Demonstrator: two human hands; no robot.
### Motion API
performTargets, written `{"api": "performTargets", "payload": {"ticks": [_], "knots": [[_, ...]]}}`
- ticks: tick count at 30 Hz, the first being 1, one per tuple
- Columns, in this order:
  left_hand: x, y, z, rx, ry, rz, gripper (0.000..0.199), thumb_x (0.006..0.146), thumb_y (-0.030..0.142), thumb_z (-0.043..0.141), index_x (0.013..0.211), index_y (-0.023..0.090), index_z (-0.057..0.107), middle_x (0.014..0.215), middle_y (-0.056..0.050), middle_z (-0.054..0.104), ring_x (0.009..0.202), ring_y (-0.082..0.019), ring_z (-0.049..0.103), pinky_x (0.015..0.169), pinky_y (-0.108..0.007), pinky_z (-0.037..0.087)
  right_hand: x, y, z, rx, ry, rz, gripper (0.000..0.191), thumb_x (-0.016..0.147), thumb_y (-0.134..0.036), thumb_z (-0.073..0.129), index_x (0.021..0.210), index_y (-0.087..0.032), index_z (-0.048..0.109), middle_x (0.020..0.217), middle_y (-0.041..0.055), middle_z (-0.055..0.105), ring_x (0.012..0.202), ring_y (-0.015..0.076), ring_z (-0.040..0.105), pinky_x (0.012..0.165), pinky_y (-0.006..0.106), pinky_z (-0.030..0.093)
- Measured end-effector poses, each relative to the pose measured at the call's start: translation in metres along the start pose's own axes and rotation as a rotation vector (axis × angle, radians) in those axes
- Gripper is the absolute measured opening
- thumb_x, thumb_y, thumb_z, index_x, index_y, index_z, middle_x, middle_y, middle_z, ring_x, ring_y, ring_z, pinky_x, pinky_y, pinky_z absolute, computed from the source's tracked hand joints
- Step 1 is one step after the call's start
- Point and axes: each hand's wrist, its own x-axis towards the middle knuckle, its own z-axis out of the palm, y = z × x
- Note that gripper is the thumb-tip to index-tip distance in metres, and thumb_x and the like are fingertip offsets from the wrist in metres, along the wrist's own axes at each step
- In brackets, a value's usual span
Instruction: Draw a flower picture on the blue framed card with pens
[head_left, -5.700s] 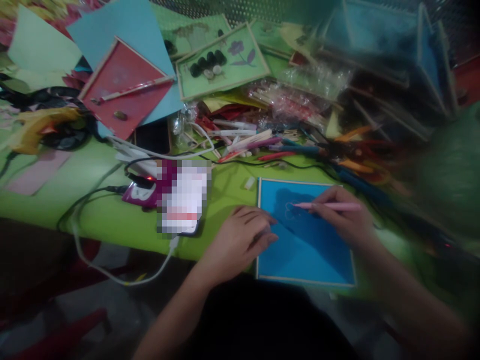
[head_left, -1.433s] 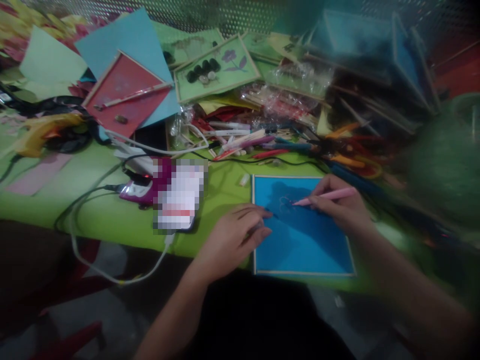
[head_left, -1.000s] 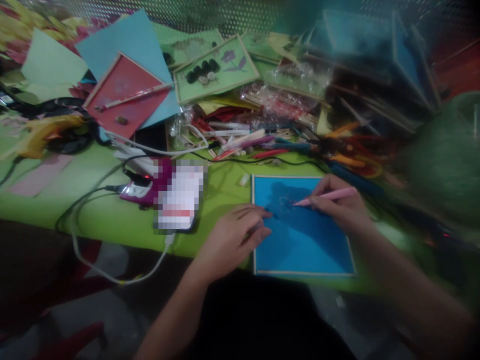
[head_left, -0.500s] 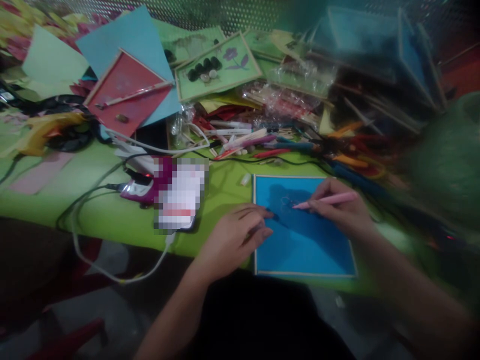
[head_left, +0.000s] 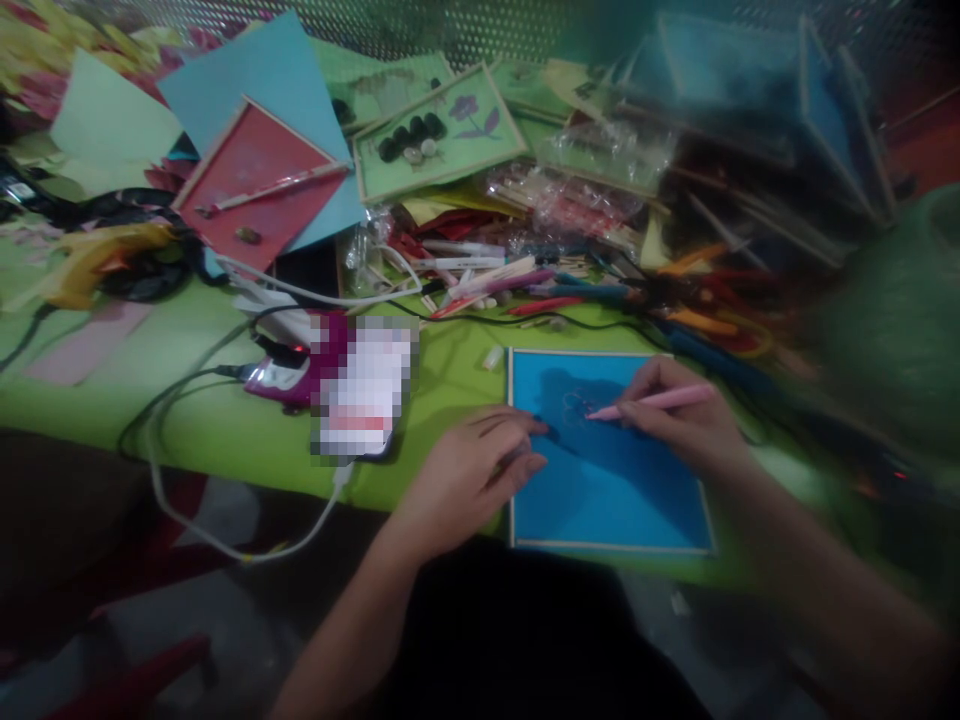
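Note:
A blue board (head_left: 600,490) with a thin pale wooden frame lies on the green tabletop before me. My right hand (head_left: 679,415) is closed in a writing grip around a pink pen (head_left: 671,398). The pen's tip touches the board at a small, faint flower-like outline (head_left: 577,405). Across the board's left edge rests my left hand (head_left: 480,470), with thumb and forefinger apart. A greyish patch shows between them, too blurred to make out. Close to the board's upper left corner lies a small white block (head_left: 492,358).
Left of the board, a phone (head_left: 364,400) with a blurred screen leans on a purple power strip (head_left: 289,375), cables trailing. Behind lie pens and sticks (head_left: 510,280), a red framed board (head_left: 259,190), a green framed board (head_left: 439,135) and a yellow glue gun (head_left: 97,260). A green rounded object (head_left: 900,320) stands right.
The view shifts very slightly. Both hands and the pen stay in nearly the same place on the board.

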Motion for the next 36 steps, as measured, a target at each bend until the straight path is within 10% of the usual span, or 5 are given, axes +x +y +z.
{"api": "performTargets", "payload": {"ticks": [36], "knots": [[0.001, 0.0, -0.001, -0.01, -0.024, -0.024, 0.024, 0.108, 0.038, 0.056, 0.092, 0.022, 0.06, 0.125, -0.006, 0.078, 0.122, -0.026, 0.069, 0.104, -0.044, 0.053, 0.001, -0.009, 0.005, -0.032, -0.013, 0.002, 0.028, 0.085, -0.047, 0.081, 0.079, -0.024, 0.067, 0.073, 0.0023, 0.072, 0.066, 0.0187, 0.066, 0.061, 0.031, 0.052]]}}
